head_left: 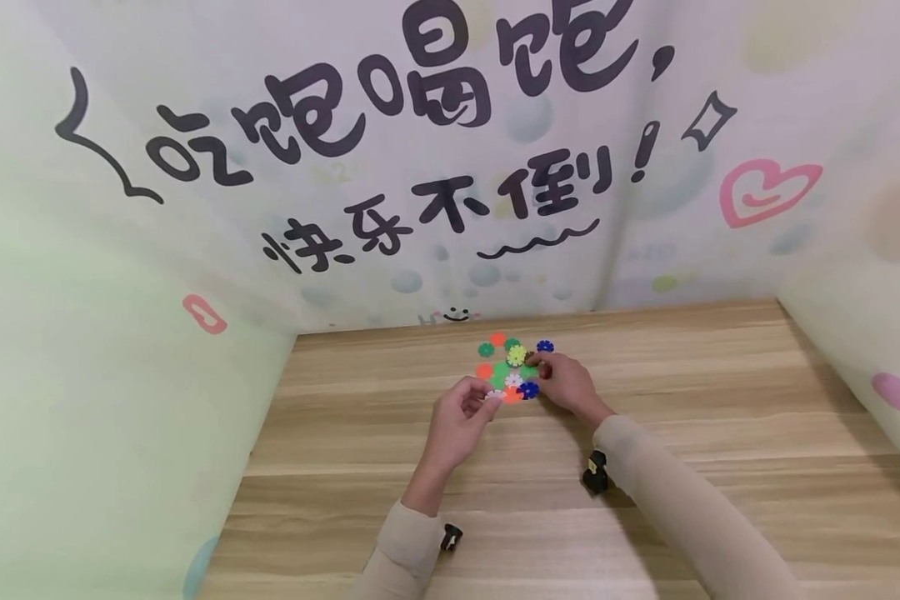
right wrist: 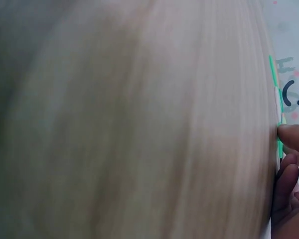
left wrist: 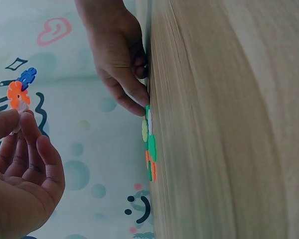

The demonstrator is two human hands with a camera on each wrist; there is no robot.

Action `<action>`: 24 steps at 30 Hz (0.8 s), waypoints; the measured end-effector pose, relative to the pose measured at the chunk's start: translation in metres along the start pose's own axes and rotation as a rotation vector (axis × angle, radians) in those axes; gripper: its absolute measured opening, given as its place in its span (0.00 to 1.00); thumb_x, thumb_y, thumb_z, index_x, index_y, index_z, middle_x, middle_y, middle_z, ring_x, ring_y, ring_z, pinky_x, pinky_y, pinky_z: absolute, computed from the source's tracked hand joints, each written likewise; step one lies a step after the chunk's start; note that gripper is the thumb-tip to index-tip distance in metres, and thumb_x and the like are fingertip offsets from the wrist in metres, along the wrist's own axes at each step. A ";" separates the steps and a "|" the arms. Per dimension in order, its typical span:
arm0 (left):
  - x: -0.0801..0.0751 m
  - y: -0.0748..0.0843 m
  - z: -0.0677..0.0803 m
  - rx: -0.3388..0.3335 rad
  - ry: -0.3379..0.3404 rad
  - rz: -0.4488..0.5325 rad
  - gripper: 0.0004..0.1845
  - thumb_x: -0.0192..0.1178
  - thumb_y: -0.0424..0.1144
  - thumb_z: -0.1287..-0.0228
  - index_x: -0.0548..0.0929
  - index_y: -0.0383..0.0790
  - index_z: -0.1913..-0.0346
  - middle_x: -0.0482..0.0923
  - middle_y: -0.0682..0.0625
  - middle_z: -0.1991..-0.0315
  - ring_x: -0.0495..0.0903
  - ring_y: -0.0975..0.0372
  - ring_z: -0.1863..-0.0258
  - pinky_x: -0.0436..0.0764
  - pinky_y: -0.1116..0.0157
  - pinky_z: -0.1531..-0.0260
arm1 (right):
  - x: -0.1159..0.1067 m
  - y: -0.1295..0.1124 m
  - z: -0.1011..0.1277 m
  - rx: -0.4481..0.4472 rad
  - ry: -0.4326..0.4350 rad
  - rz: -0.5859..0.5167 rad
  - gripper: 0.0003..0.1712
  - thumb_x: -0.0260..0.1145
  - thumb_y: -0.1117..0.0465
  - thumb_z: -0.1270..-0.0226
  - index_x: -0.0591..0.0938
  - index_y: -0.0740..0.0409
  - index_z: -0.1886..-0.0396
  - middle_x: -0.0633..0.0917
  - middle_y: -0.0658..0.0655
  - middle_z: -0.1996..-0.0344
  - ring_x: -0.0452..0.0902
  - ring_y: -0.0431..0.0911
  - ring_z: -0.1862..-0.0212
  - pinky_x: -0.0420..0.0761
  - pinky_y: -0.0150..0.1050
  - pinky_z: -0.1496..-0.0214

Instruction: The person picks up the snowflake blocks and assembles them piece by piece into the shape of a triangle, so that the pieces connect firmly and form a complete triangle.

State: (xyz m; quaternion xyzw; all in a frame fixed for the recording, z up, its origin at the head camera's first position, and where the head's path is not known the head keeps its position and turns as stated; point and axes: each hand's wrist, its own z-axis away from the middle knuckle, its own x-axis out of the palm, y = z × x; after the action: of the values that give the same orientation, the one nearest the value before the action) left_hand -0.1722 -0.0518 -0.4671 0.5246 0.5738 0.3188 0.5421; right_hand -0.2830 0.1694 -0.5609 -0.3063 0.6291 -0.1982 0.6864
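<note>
Head view: white disc (head_left: 494, 395) in left hand (head_left: 456, 423), green disc (head_left: 528, 372) in right hand (head_left: 567, 382), tabletop edge (head_left: 390, 331) beyond.

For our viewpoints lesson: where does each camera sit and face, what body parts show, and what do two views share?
Head: on the head, facing forward and down at the wood-grain tabletop; left hand, right hand and sleeves show.
Left wrist: on that wrist, facing an orange snowflake disc and the printed backdrop; both hands show.
Right wrist: on that wrist, facing low across the tabletop; part of the right hand shows.
Shared: both wrist views show the right hand and printed smiley.
</note>
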 end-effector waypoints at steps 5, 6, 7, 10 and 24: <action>-0.001 0.006 0.002 0.003 0.012 0.005 0.08 0.64 0.31 0.32 0.80 0.29 0.56 0.81 0.42 0.64 0.81 0.56 0.67 0.83 0.68 0.65 | 0.000 -0.001 0.000 -0.006 0.006 -0.002 0.21 0.71 0.58 0.34 0.81 0.51 0.42 0.78 0.52 0.71 0.70 0.47 0.70 0.69 0.40 0.67; -0.001 0.006 0.002 -0.007 0.014 0.003 0.08 0.64 0.32 0.31 0.80 0.29 0.55 0.81 0.42 0.64 0.81 0.56 0.67 0.83 0.68 0.65 | 0.000 -0.001 0.000 -0.005 0.001 -0.002 0.22 0.71 0.58 0.34 0.81 0.52 0.41 0.78 0.52 0.71 0.70 0.47 0.70 0.69 0.40 0.67; -0.001 0.005 0.002 -0.013 0.015 0.000 0.09 0.64 0.32 0.31 0.80 0.29 0.55 0.81 0.42 0.64 0.81 0.56 0.66 0.83 0.68 0.65 | 0.000 -0.001 0.001 -0.003 -0.003 -0.002 0.23 0.71 0.59 0.34 0.81 0.52 0.40 0.77 0.52 0.71 0.70 0.47 0.71 0.68 0.40 0.68; -0.001 0.004 0.002 -0.030 0.015 -0.001 0.10 0.64 0.32 0.31 0.79 0.27 0.54 0.81 0.42 0.64 0.81 0.56 0.66 0.82 0.70 0.65 | -0.001 0.000 0.001 -0.001 -0.014 0.001 0.22 0.70 0.59 0.34 0.82 0.52 0.40 0.77 0.52 0.71 0.70 0.47 0.71 0.68 0.39 0.68; -0.002 0.005 0.003 -0.029 0.017 -0.011 0.10 0.64 0.33 0.31 0.79 0.28 0.54 0.81 0.42 0.64 0.81 0.55 0.66 0.81 0.71 0.65 | -0.001 -0.002 0.002 -0.025 -0.035 0.039 0.20 0.70 0.64 0.38 0.85 0.51 0.45 0.78 0.52 0.70 0.71 0.47 0.68 0.69 0.40 0.68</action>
State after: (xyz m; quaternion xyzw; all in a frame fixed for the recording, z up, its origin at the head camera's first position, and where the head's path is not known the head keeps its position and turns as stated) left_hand -0.1683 -0.0532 -0.4630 0.5109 0.5764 0.3287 0.5466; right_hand -0.2813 0.1691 -0.5586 -0.3060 0.6253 -0.1712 0.6972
